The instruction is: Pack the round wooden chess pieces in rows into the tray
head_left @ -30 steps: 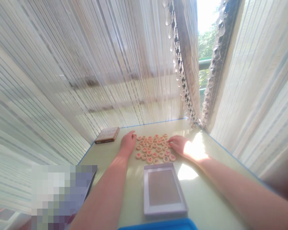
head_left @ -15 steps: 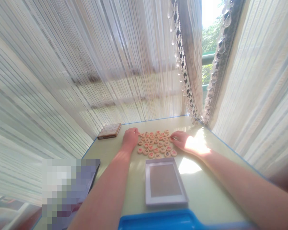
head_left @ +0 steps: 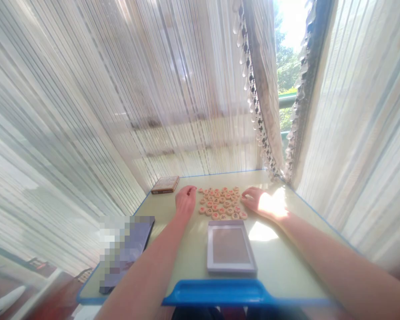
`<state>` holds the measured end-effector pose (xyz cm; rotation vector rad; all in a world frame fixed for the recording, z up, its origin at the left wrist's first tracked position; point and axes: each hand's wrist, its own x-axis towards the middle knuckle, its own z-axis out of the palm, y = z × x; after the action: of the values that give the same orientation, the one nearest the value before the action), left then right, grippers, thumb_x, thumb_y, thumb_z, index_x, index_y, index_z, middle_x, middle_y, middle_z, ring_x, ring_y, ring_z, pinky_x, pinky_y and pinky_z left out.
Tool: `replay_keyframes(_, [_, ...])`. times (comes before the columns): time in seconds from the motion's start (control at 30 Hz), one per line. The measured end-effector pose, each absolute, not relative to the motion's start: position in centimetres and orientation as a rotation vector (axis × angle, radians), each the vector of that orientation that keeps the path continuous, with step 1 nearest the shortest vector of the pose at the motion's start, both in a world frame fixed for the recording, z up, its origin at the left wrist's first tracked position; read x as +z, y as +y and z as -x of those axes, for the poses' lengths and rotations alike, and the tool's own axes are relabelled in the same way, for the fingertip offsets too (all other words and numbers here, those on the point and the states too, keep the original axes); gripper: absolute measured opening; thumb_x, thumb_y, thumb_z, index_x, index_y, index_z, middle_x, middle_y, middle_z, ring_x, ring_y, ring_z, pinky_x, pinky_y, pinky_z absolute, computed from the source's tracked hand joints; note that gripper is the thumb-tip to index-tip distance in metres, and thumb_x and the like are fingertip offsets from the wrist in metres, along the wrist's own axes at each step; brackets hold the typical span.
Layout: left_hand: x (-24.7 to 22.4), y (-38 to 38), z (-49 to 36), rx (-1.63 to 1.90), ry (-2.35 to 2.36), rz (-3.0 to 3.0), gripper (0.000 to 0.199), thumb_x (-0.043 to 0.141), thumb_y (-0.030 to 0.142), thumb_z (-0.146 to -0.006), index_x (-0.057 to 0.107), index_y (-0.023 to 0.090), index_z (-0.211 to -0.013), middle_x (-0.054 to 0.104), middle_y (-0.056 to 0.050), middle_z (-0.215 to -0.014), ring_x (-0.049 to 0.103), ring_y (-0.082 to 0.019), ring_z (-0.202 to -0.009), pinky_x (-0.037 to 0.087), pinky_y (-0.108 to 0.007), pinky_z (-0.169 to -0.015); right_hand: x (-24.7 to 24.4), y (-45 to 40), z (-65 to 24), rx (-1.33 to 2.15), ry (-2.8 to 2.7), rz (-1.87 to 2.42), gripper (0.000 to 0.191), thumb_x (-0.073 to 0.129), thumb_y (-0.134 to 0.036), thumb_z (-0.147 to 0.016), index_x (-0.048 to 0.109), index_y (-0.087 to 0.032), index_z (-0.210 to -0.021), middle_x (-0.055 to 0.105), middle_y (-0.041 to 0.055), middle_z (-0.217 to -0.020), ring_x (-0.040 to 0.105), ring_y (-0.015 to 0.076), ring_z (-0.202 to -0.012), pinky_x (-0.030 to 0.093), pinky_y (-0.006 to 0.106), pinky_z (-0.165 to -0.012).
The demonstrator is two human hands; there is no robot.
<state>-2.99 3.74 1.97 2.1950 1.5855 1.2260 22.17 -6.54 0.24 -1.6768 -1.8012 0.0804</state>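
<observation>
Several round wooden Chinese chess pieces (head_left: 222,204) with red or dark characters lie flat in a loose cluster of rows on the pale table. My left hand (head_left: 186,201) rests at the cluster's left side, its fingers curled together; whether anything is inside them is hidden. On the right side, my right hand (head_left: 252,198) lies with slightly bent, parted fingers, the tips beside the outermost pieces. No piece shows in its grasp. Just on the near side of the pieces is a shallow white box tray (head_left: 231,269) with a greyish-brown bottom.
A flat brown box (head_left: 166,184) sits at the far left of the table (head_left: 286,266). A tablet-like device (head_left: 133,253), partly pixelated, lies left of my left forearm. A blue raised ledge (head_left: 220,291) runs along the near edge. Striped curtains (head_left: 186,89) hang behind the table.
The view has shifted, showing more of the table's near edge. My left fingers appear more curled, and my right hand is slightly farther from the pieces. The pieces keep their arrangement.
</observation>
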Motion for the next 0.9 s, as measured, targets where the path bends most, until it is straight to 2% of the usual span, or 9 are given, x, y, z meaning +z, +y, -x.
replay_keyframes(0.07, [2.1, 3.4, 3.4, 1.095, 1.551, -2.301, 0.027, 0.040, 0.031, -0.079, 0.066, 0.021, -0.078, 0.067, -0.001, -0.074, 0.058, -0.016, -0.071, 0.044, -0.026, -0.071, 0.4, -6.7, -22.1, 0.052, -1.807, 1.677, 0.023, 0.047, -0.034, -0.081, 0.064, -0.019, -0.089, 0.063, 0.0057, -0.094, 0.059, 0.0188, -0.089, 0.045, 0.031, -0.082])
replay_keyframes(0.3, [2.3, 2.4, 2.4, 0.815, 1.196, -2.721, 0.025, 0.042, 0.026, -0.080, 0.067, 0.021, -0.081, 0.066, -0.002, -0.080, 0.058, -0.016, -0.077, 0.045, -0.026, -0.077, 0.4, -6.6, -21.8, 0.022, -1.889, 1.642, 0.024, 0.045, -0.035, -0.082, 0.065, -0.021, -0.083, 0.063, 0.0056, -0.090, 0.058, 0.0194, -0.088, 0.044, 0.033, -0.085])
replay_keyframes(0.5, [1.7, 3.2, 2.2, 0.883, 1.304, -2.734, 0.027, 0.041, 0.022, -0.082, 0.066, 0.019, -0.091, 0.064, -0.006, -0.095, 0.055, -0.020, -0.093, 0.042, -0.031, -0.089, -0.3, -6.2, -22.1, 0.051, -1.868, 1.631, 0.023, 0.047, -0.030, -0.080, 0.066, -0.020, -0.091, 0.064, 0.0065, -0.093, 0.055, 0.0226, -0.093, 0.043, 0.034, -0.084])
replay_keyframes(0.73, [0.8, 4.7, 2.4, 0.783, 1.459, -2.700, 0.030, 0.038, 0.020, -0.082, 0.065, 0.019, -0.097, 0.063, -0.006, -0.097, 0.051, -0.021, -0.096, 0.041, -0.034, -0.091, -0.8, -5.3, -22.5, 0.072, -1.845, 1.740, 0.027, 0.046, -0.034, -0.079, 0.066, -0.023, -0.094, 0.065, 0.0046, -0.097, 0.054, 0.0230, -0.096, 0.042, 0.037, -0.086])
replay_keyframes(0.83, [0.6, 5.0, 1.9, 0.791, 1.400, -2.718, 0.035, 0.036, 0.024, -0.084, 0.060, 0.018, -0.109, 0.060, -0.006, -0.111, 0.048, -0.021, -0.106, 0.037, -0.035, -0.096, -0.9, -4.9, -22.5, 0.075, -1.837, 1.792, 0.026, 0.046, -0.033, -0.080, 0.067, -0.023, -0.092, 0.065, 0.0040, -0.098, 0.054, 0.0231, -0.099, 0.041, 0.037, -0.087])
replay_keyframes(0.9, [0.6, 5.1, 1.4, 0.729, 1.295, -2.765, 0.038, 0.034, 0.028, -0.086, 0.056, 0.021, -0.116, 0.054, -0.003, -0.124, 0.040, -0.022, -0.119, 0.031, -0.037, -0.102, -1.1, -4.6, -22.5, 0.066, -1.826, 1.814, 0.025, 0.047, -0.033, -0.079, 0.067, -0.023, -0.091, 0.066, 0.0040, -0.098, 0.054, 0.0235, -0.099, 0.040, 0.038, -0.088])
